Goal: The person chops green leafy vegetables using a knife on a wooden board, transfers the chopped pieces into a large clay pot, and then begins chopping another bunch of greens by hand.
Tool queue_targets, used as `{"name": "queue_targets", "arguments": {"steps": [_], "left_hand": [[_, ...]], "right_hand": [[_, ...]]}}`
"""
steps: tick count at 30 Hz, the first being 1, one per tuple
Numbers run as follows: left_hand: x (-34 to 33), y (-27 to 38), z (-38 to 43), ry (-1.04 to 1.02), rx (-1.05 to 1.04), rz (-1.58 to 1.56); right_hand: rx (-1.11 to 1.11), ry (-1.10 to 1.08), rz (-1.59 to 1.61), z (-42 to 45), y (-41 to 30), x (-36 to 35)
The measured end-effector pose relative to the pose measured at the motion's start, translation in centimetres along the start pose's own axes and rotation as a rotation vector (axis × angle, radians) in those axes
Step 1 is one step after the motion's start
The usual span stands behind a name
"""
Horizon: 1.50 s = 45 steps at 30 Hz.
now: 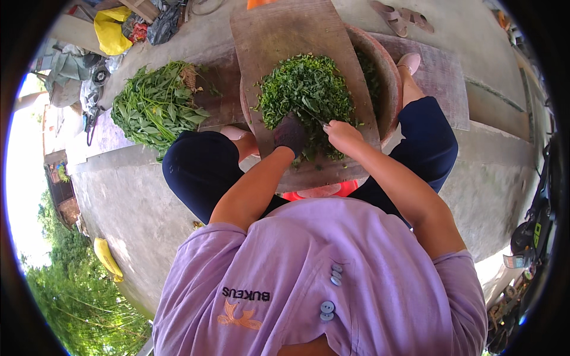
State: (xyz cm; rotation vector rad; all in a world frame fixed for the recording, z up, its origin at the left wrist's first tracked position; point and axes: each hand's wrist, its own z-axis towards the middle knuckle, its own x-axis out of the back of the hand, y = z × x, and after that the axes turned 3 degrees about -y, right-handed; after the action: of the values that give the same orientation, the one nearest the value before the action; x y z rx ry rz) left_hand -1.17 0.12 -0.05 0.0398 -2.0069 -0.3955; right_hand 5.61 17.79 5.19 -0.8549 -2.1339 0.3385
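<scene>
A heap of chopped green leaves and stems (pixel 307 80) lies on a wooden board (pixel 289 26), which rests across a wide round tub (pixel 394 89). My left hand (pixel 289 133), in a dark glove, presses on the near side of the heap; its fingertips are hidden in the greens. My bare right hand (pixel 343 137) grips a knife (pixel 317 118) by its handle, most of which the fingers cover. The dark blade slants into the leaves just right of the glove. More greens (pixel 367 71) show inside the tub, beyond the board's right edge.
Uncut leafy stems (pixel 156 102) are piled to the left on a low plank (pixel 222 89). Part of a red plastic item (pixel 320 190) shows below the board. Sandals (pixel 401 18) lie on the concrete floor at the upper right. Bags, one a yellow bag (pixel 110 29), clutter the upper left.
</scene>
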Motion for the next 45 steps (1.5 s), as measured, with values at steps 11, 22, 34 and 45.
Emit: {"name": "queue_targets", "arguments": {"steps": [11, 22, 34, 45], "left_hand": [[-1.3, -0.3, -0.1, -0.177, 0.008, -0.053], [-0.4, 0.0, 0.3, -0.196, 0.079, -0.073], [3.3, 2.9, -1.5, -0.208, 0.054, -0.034], [-2.4, -1.5, -0.7, 0.012, -0.106, -0.085]], "right_hand": [[0.047, 0.057, -0.148, -5.1, 0.1, -0.9], [0.014, 0.027, -0.018, -6.5, -1.9, 1.2], [0.035, 0.072, 0.068, 0.5, 2.2, -2.8], [0.035, 0.025, -0.072, -7.9, 0.1, -0.4]]}}
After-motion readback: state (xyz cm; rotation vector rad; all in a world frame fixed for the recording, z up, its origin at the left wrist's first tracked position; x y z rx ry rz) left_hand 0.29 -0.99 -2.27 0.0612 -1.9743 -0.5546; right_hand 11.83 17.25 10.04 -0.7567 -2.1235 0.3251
